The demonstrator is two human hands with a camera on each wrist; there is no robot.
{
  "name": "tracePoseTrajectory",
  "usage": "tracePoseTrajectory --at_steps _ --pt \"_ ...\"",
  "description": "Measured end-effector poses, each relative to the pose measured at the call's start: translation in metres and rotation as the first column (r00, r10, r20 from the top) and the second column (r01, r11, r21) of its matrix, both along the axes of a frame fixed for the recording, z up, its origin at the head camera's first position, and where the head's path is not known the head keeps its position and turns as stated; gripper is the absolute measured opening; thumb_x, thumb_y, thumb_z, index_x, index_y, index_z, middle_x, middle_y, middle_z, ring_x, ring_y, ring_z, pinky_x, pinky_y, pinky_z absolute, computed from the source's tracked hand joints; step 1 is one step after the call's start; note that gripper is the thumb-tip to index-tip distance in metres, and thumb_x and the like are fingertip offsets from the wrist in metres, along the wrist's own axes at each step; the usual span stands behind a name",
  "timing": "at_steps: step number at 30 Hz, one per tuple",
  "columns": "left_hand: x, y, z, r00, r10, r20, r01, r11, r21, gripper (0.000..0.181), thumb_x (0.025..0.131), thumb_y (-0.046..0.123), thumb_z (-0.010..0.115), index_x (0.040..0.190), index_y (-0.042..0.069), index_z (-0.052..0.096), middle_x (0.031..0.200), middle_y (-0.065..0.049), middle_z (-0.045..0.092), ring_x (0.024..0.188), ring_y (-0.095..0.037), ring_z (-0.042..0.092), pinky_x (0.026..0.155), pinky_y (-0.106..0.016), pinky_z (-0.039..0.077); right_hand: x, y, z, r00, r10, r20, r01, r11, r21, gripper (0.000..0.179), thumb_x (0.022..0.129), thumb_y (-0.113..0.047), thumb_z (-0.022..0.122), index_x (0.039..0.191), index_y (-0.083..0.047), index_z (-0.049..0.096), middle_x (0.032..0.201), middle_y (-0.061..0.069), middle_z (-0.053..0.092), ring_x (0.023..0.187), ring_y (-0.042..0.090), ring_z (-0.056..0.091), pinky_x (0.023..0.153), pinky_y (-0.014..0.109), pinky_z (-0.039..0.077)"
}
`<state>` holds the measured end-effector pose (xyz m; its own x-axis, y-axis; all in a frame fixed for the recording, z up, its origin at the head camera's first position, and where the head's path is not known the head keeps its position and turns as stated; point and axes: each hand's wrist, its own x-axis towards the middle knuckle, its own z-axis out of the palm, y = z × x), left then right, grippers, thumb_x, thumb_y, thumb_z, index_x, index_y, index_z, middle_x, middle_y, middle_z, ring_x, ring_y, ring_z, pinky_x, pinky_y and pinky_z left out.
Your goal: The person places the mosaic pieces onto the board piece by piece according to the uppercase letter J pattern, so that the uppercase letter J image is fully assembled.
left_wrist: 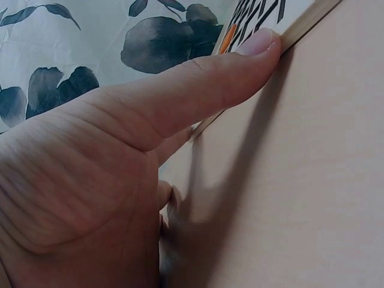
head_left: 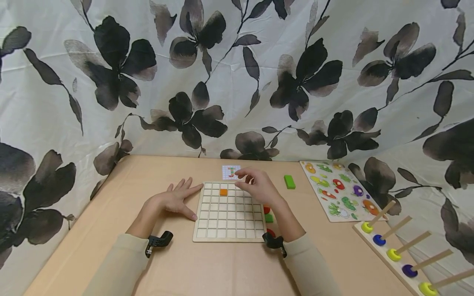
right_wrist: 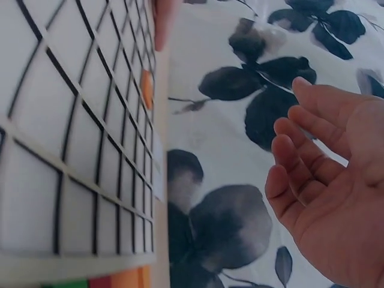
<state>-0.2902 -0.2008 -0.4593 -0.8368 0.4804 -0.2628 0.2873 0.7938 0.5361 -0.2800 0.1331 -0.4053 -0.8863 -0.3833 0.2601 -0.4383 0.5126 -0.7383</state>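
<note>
A pale wooden grid board (head_left: 229,224) lies on the table with one orange square tile (head_left: 224,192) in a cell of its upper rows. My left hand (head_left: 172,202) is spread along the board's left side, its index fingertip and thumb (left_wrist: 198,90) right at the edge. Over the board's upper right hovers my right hand (head_left: 259,187), close to a small card (head_left: 226,170) printed with a colored pattern, which it partly covers. In the right wrist view the right hand's fingers (right_wrist: 300,165) are loosely bent, with nothing between them.
Right of the board lie a green block (head_left: 289,181) and several red and green pieces (head_left: 268,218), partly hidden by the right arm. Farther right are a vegetable picture board (head_left: 326,187) and a peg stand with yellow and blue rings (head_left: 379,240). Floral cloth (head_left: 237,82) hangs behind.
</note>
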Motion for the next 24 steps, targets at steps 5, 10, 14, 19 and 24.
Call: tracePoseTrajectory --at_steps 5,10,14,19,24 --pt "0.0 0.0 0.0 1.0 0.002 -0.002 -0.002 1.0 0.003 0.12 0.07 0.058 0.089 0.167 0.025 0.026 0.174 -0.025 -0.005 0.159 -0.049 -0.011 0.122 -0.073 -0.01 0.0 0.018 0.004 1.0 -0.003 0.007 0.003 1.0 -0.007 0.03 0.097 -0.019 0.075 0.127 -0.013 0.073 0.121 0.003 0.072 0.092 0.022 0.061 0.078 0.033 0.054" --pt "0.0 0.001 0.0 1.0 0.008 0.0 -0.008 1.0 0.003 0.121 0.069 0.058 0.089 0.167 0.025 0.026 0.174 -0.025 -0.005 0.159 -0.049 -0.012 0.122 -0.073 -0.011 -0.006 0.036 0.001 1.0 0.002 0.011 -0.001 1.0 -0.018 0.03 0.097 -0.014 0.075 0.127 -0.01 0.073 0.122 0.009 0.072 0.094 0.025 0.061 0.086 0.041 0.054" --pt "-0.001 0.001 0.0 1.0 0.009 -0.002 -0.009 1.0 0.003 0.121 0.069 0.058 0.089 0.167 0.025 0.026 0.174 -0.025 -0.005 0.159 -0.049 -0.012 0.122 -0.073 -0.011 -0.011 0.049 0.0 0.999 0.012 0.032 -0.011 1.0 -0.021 0.03 0.096 -0.012 0.075 0.126 -0.009 0.073 0.118 0.014 0.072 0.094 0.027 0.061 0.084 0.042 0.055" --pt "0.0 0.002 0.0 1.0 0.006 -0.003 -0.006 1.0 0.001 0.121 0.069 0.059 0.089 0.167 0.024 0.026 0.174 -0.025 -0.004 0.159 -0.049 -0.011 0.122 -0.073 -0.01 -0.016 0.063 -0.004 0.998 0.012 0.055 -0.014 1.0 0.027 0.03 0.096 -0.014 0.075 0.126 -0.01 0.073 0.118 0.016 0.072 0.095 0.025 0.063 0.082 0.034 0.055" --pt "0.001 0.002 0.002 1.0 0.005 -0.006 -0.006 1.0 -0.002 0.121 0.069 0.059 0.089 0.167 0.024 0.026 0.174 -0.025 -0.005 0.159 -0.049 -0.011 0.122 -0.073 -0.01 -0.019 0.073 -0.006 0.996 0.0 0.094 -0.007 0.997 0.073 0.031 0.096 -0.017 0.075 0.127 -0.012 0.073 0.119 0.019 0.071 0.096 0.024 0.063 0.081 0.033 0.054"
